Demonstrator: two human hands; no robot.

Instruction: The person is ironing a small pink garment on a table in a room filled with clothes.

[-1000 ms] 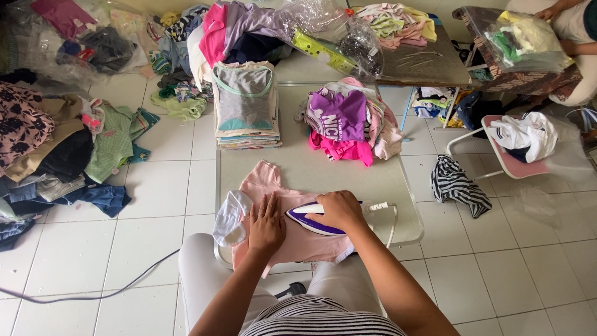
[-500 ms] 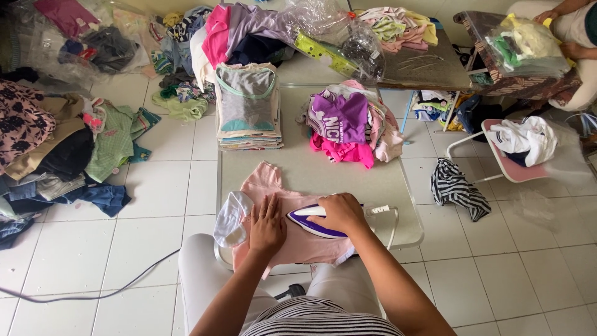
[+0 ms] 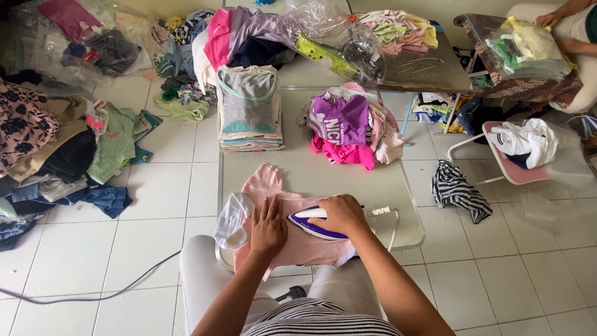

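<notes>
White floor tiles surround a low, pale table (image 3: 323,171). At its near edge the right hand (image 3: 341,214) wraps its fingers round the smooth purple-and-white iron (image 3: 314,225), pressed on a soft pink shirt (image 3: 273,186). Beside it, the left hand (image 3: 267,227) lies flat, fingers spread, pinning the cloth. Both hands sit as before.

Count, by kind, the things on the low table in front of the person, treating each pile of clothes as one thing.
Pink garment lying flat under the hands: 1
Purple and white iron: 1
Folded stack of clothes: 1
Loose heap of clothes: 1
Total: 4
</notes>
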